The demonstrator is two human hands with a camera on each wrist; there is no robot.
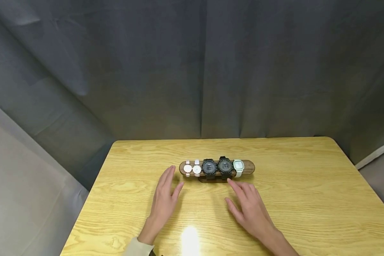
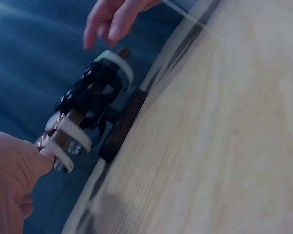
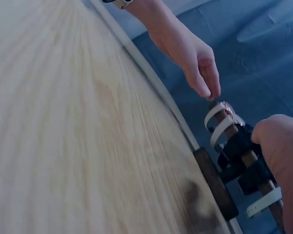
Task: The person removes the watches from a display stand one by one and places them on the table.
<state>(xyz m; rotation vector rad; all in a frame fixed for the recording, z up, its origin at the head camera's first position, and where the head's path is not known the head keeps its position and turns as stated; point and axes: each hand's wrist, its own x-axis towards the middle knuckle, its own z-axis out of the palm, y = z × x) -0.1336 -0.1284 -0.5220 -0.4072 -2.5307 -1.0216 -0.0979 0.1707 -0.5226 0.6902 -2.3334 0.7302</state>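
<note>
A dark wooden watch stand (image 1: pixel 250 167) bears several wristwatches in a row. At its left are a small pale round watch (image 1: pixel 187 168) and a second one (image 1: pixel 196 169). Two bulky black watches, one (image 1: pixel 209 166) beside the other (image 1: pixel 225 165), take up the middle, the latter sitting slightly higher. A square pale-green watch (image 1: pixel 238 165) with a whitish strap is toward the right. My left hand (image 1: pixel 163 200) is beside the stand's left end, fingers extended, thumb apart. My right hand (image 1: pixel 250 209) reaches in from the front, its index fingertip overlapping the stand's lower edge below the right black watch.
The stand's dark base (image 2: pixel 123 127) rests on a light wood-grain table (image 1: pixel 307 199) with rounded far corners. Behind the table hangs a dark grey curtain (image 1: pixel 192 71). A lighter grey cloth (image 1: pixel 16 185) is at the left.
</note>
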